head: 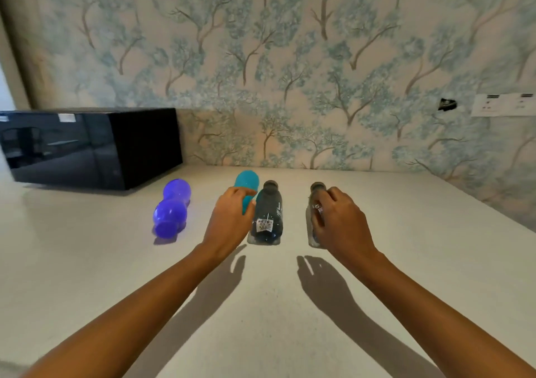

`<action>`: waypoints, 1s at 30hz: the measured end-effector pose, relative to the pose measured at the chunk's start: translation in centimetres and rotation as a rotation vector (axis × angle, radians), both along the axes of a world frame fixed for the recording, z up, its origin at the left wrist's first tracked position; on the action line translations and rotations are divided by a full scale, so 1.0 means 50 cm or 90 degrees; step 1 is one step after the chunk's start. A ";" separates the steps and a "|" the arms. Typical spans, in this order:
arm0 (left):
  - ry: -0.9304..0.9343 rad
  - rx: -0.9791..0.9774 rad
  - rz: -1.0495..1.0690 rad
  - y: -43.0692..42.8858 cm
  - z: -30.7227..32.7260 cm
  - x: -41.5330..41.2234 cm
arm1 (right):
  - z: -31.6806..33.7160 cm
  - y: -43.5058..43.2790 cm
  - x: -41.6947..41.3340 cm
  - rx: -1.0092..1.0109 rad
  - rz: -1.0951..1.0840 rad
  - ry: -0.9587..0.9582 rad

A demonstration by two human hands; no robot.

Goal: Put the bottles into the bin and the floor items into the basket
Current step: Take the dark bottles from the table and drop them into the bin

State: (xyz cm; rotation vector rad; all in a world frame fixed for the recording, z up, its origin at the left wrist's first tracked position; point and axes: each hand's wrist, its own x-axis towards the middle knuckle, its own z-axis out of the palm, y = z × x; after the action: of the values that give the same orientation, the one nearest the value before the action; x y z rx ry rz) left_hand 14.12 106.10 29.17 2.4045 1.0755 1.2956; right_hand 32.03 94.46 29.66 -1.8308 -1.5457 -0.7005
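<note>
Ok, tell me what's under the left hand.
A teal bottle lying on the counter; its far end shows past the fingers, the rest is hidden by the left hand.

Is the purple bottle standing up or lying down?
Lying down, it seems: the purple bottle stretches lengthwise along the white table, casting only a small shadow.

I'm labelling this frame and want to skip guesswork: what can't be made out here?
Head view only:
Bin, basket, floor items: outside the frame.
Teal bottle: lower part behind the left hand; grip unclear.
Rightmost bottle: mostly covered by the right hand gripping it.
Label on the dark bottle: print too small.
Black box: cut by the left edge.
</note>
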 end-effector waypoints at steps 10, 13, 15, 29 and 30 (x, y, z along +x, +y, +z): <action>0.094 -0.267 -0.035 0.160 -0.026 0.118 | 0.011 0.122 0.027 -0.210 -0.255 0.187; 0.219 -0.360 -0.024 0.186 -0.032 0.158 | 0.001 0.168 0.052 -0.288 -0.268 0.280; 0.259 -0.387 -0.014 0.204 -0.036 0.173 | -0.010 0.190 0.066 -0.354 -0.270 0.300; 0.169 -0.460 -0.005 0.217 -0.049 0.152 | -0.044 0.189 0.096 -0.379 -0.258 0.255; 0.161 -0.460 -0.007 0.214 -0.047 0.148 | -0.039 0.182 0.097 -0.372 -0.241 0.275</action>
State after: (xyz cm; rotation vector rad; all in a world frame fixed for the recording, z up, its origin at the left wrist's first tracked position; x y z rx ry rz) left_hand 21.52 116.78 26.84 2.0186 1.3052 0.4627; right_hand 36.86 103.55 27.69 -2.5379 -1.1943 0.0303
